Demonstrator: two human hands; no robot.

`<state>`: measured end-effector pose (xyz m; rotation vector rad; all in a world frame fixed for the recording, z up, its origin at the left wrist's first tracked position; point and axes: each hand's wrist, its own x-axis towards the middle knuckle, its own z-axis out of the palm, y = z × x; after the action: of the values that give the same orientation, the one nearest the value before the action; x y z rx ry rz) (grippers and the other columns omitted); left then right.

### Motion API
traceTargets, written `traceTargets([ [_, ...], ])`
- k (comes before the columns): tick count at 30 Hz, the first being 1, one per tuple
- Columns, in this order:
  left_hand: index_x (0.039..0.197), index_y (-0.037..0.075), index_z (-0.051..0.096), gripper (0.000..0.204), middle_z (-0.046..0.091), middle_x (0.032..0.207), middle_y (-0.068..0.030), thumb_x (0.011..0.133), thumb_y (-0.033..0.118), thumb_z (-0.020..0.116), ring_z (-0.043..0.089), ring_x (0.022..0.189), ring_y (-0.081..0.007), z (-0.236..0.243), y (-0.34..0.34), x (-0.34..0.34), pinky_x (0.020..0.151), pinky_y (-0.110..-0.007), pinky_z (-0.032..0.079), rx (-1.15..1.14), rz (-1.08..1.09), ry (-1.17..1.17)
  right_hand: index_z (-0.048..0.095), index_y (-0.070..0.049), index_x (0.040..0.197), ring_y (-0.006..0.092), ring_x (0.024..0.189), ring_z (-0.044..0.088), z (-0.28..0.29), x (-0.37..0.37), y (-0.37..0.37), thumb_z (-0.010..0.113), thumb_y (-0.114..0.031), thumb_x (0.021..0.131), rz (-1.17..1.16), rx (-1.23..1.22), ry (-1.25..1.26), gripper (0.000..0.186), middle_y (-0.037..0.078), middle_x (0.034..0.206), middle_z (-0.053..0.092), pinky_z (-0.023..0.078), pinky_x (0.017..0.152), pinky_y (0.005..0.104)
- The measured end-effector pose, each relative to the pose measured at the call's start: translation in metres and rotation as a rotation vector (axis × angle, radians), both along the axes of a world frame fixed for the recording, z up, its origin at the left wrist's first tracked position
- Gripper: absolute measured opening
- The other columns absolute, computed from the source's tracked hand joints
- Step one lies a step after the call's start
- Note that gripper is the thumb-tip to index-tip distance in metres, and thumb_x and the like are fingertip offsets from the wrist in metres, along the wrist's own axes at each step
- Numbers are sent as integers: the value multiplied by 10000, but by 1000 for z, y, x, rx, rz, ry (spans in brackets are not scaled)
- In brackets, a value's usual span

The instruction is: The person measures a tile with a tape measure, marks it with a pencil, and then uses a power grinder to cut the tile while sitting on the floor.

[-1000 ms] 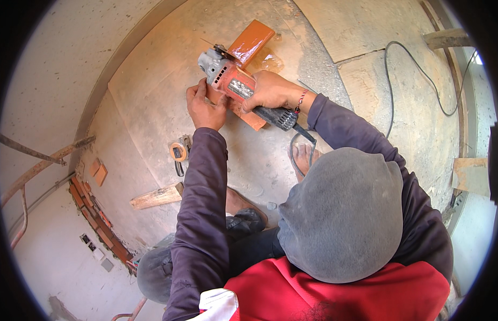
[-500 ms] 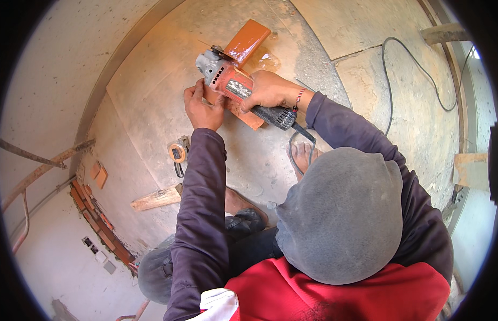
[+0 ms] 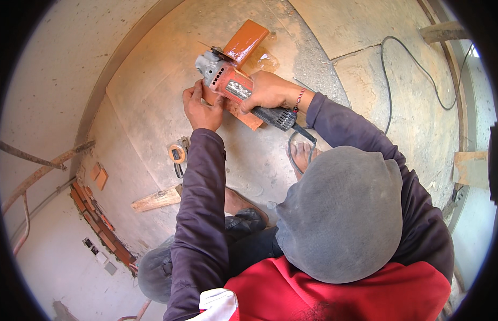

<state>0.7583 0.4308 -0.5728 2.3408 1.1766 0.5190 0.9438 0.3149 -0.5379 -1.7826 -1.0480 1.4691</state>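
My right hand (image 3: 269, 91) is wrapped around the body of a red and grey angle grinder (image 3: 231, 85), its black rear handle and cord pointing back toward me. The grinder's disc (image 3: 221, 53) stands on edge against a wet, glossy orange tile (image 3: 247, 41) on the floor. My left hand (image 3: 204, 108) grips the near left part of orange tile under the grinder, fingers at its edge and thumb on the near side. An orange slab piece (image 3: 249, 120) shows below the grinder body. Whether these pieces are joined is hidden by the tool.
A tape measure (image 3: 178, 152) and a wood scrap (image 3: 156, 198) lie left of my legs. Small orange tiles (image 3: 99, 175) lie near the left wall, beside a stretch of brickwork (image 3: 102, 227). A dark cord (image 3: 388, 85) loops across the right floor. A metal pole (image 3: 46, 170) stands at left.
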Motion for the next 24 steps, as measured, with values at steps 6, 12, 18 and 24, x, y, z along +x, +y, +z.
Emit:
traceTargets([
  [6, 1248, 3, 607, 642, 559, 1039, -141, 685, 203, 841, 586, 978, -306, 1, 0, 1, 882, -375, 486, 1, 1, -1, 630, 102, 897, 227, 670, 651, 7, 2, -5, 791, -293, 594, 6, -19, -7, 523, 179, 793, 675, 514, 629, 321],
  [12, 1251, 8, 611, 639, 565, 1033, -143, 702, 239, 840, 587, 979, -308, 2, -1, 3, 884, -378, 487, -1, 8, -1, 627, 102, 911, 229, 666, 645, 14, 3, -8, 786, -296, 578, -2, -22, 2, 543, 170, 782, 670, 511, 628, 319],
  [18, 1241, 13, 617, 636, 565, 1025, -141, 707, 274, 843, 584, 971, -306, 0, 1, 2, 872, -381, 487, 23, 3, 21, 637, 103, 916, 257, 709, 660, 7, 3, -12, 803, -333, 567, 0, 7, 9, 582, 195, 817, 680, 513, 657, 325],
  [24, 1242, 15, 613, 671, 563, 1014, -136, 700, 333, 849, 583, 961, -306, 1, -1, 2, 861, -380, 487, 49, -17, -9, 646, 126, 917, 296, 748, 678, 3, 3, -17, 825, -381, 548, -7, -1, -32, 653, 230, 856, 688, 522, 673, 338],
])
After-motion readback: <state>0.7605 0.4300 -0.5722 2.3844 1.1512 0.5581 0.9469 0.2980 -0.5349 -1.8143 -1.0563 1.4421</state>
